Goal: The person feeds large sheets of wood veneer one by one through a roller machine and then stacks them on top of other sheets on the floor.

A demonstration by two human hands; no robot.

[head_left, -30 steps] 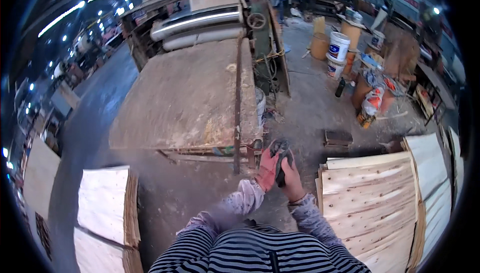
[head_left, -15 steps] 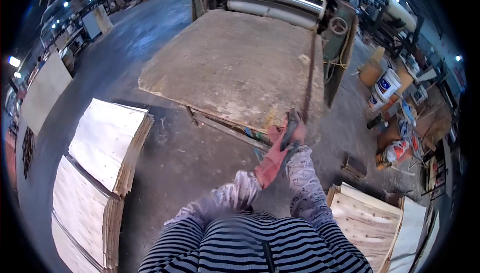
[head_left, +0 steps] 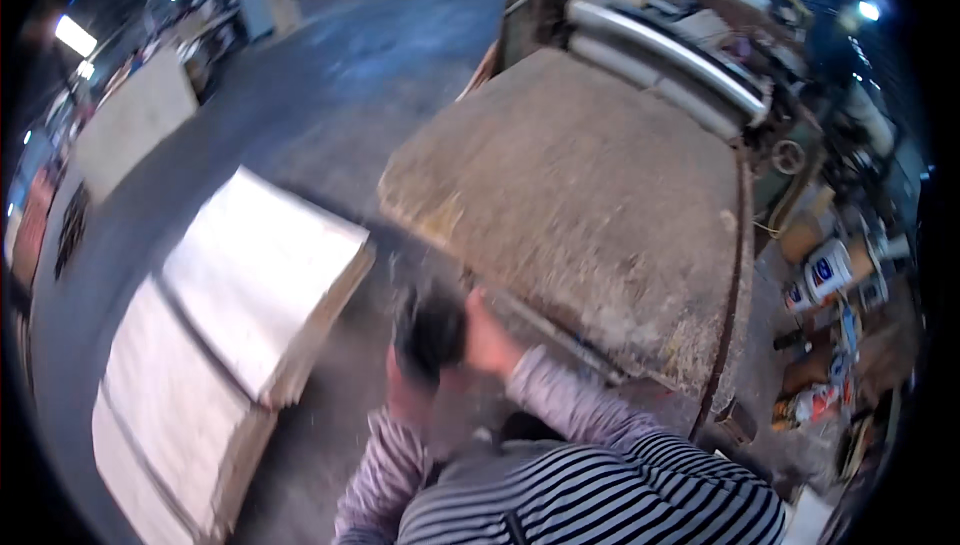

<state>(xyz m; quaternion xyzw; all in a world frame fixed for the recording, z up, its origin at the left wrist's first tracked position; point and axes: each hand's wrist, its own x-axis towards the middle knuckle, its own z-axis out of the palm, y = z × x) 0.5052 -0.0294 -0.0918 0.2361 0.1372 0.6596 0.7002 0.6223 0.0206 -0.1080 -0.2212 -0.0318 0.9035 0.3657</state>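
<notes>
My left hand (head_left: 422, 340) is raised over the floor between the veneer stack and the table, in a work glove with a dark palm. Pressed close beside it is my right hand (head_left: 490, 340), pinkish and at the edge of the dark glove part. Motion smears the fingers of both, so whether they grip each other or anything else is unclear. Just left of the hands lies a stack of pale wood veneer sheets (head_left: 265, 280). A wide, worn wooden feed table (head_left: 590, 185) stands beyond my right hand.
Shiny metal rollers (head_left: 670, 50) of a machine cross the table's far end, with a handwheel (head_left: 788, 156) at their right. White buckets (head_left: 828, 270) and clutter stand on the right. A pale board (head_left: 140, 125) leans at the far left. Bluish-grey floor (head_left: 350, 75) runs between.
My view has turned left, so the table sits further right. Both hands have moved from the table's near edge toward the veneer stack, staying together.
</notes>
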